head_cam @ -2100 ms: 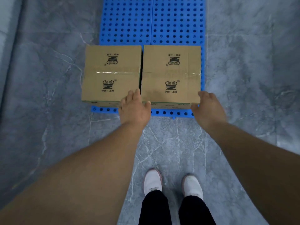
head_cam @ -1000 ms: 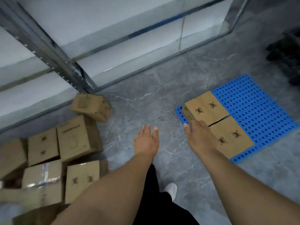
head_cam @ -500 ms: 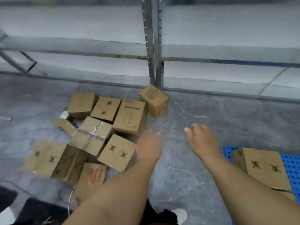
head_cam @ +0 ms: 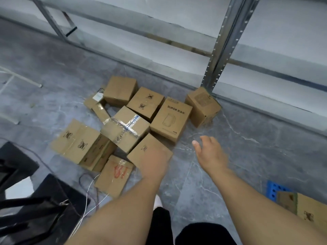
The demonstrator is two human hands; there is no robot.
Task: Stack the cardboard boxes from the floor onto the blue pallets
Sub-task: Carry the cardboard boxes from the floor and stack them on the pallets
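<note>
**Boxes piled on the floor, both hands out and empty**

Boxes are heaped in the middle of the frame on the grey floor [head_cam: 247, 147], all taped or folded shut, so what's in them can't be seen. I count roughly ten in the pile, though the overlap at the upper left makes that fuzzy. Easy ones to pick out: the box with the kettle drawing [head_cam: 171, 119], the box wrapped in shiny tape [head_cam: 124, 129], the box with red scribble [head_cam: 114, 175] at the bottom of the heap, and one tilted box [head_cam: 202, 106] leaning by the metal shelf post [head_cam: 223, 43].

Left hand [head_cam: 154, 160] is blurred over the nearest box [head_cam: 141, 150]; can't tell whether it's touching, and nothing looks gripped. Right hand [head_cam: 210, 152] is spread open above bare floor, holding nothing.

Lower right corner: one corner of a blue pallet [head_cam: 275, 190] with one box on the pallet [head_cam: 311, 211] visible, cut off by the frame edge.

Lower left: black bag [head_cam: 35, 209] and a few loose wires [head_cam: 88, 188].
</note>
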